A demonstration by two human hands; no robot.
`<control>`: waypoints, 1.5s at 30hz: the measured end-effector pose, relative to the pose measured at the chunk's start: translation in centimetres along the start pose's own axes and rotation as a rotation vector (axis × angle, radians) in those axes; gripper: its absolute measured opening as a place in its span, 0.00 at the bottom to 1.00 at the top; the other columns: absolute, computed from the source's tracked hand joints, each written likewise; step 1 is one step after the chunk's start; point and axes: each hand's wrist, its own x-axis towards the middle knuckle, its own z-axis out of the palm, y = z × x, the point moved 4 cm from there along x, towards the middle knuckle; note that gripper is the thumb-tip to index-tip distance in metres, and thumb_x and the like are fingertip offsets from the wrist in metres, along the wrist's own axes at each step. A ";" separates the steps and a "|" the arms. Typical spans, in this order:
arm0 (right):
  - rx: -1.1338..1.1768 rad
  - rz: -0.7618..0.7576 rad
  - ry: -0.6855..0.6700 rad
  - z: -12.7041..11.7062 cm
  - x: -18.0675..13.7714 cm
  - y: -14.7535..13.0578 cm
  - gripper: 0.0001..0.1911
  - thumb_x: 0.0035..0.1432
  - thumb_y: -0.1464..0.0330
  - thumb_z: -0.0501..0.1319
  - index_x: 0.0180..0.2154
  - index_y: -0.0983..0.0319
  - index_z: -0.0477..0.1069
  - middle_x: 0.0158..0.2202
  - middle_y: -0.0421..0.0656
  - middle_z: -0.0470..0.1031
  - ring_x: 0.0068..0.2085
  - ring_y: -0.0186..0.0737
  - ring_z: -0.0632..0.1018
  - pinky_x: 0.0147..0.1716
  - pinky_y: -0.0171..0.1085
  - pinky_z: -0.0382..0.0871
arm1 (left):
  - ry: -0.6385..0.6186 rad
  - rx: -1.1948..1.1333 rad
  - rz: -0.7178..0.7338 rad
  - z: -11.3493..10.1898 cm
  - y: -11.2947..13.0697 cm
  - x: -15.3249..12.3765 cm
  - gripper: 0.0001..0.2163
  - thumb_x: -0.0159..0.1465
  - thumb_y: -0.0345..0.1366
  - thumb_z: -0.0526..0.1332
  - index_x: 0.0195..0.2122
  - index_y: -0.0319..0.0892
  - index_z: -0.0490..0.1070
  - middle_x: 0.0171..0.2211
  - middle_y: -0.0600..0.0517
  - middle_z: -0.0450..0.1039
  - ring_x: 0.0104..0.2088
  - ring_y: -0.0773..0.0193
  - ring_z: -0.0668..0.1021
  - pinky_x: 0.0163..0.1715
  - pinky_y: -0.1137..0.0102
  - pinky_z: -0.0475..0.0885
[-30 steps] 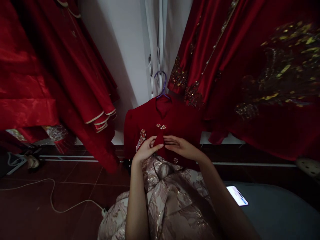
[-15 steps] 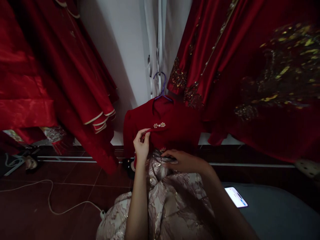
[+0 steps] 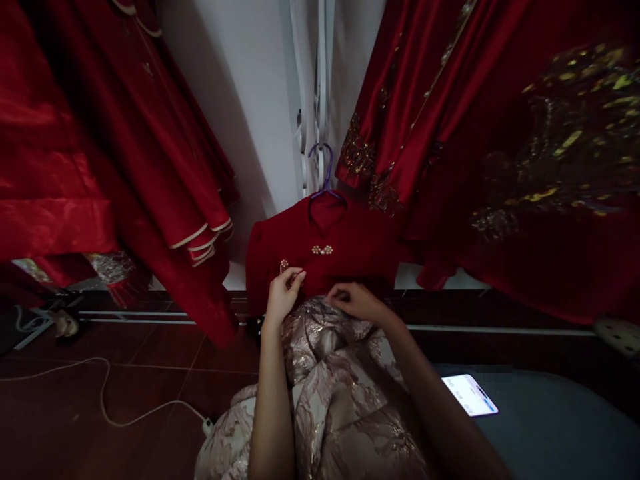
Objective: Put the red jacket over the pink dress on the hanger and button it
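Observation:
A red jacket [image 3: 360,233] hangs from a purple hanger [image 3: 327,167] in front of me. A pearl-and-gold clasp [image 3: 322,250] shows high on its front, and a smaller beaded ornament [image 3: 284,265] sits just above my left hand. My left hand [image 3: 284,293] is closed in a pinch on the jacket's front. Facing it, my right hand [image 3: 356,301] has curled fingers pinched at the jacket's lower front edge; the exact bit of cloth is hidden. Below both hands spreads a pale metallic patterned fabric [image 3: 345,400] over my lap.
Red garments with cream trim [image 3: 185,167] hang at left; red garments with gold sequins [image 3: 575,147] hang at right. A lit phone [image 3: 470,395] lies on a grey surface [image 3: 545,420]. A white cable [image 3: 105,400] crosses the tiled floor, near shoes [image 3: 65,325].
My left hand has lowered slightly and let the lifted front strip down, so the clasp lies level. My right hand has moved up a little, its fingers drawn from spread into a pinch.

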 end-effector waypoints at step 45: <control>0.209 0.005 0.578 -0.8 0.1 -3.2 0.18 0.46 0.59 0.65 0.35 0.60 0.63 0.33 0.43 0.72 0.34 0.37 0.75 0.28 0.34 0.72 | 0.208 -0.011 0.039 -2.2 -3.4 0.8 0.13 0.52 0.34 0.64 0.38 0.40 0.68 0.39 0.47 0.72 0.38 0.66 0.74 0.43 0.67 0.69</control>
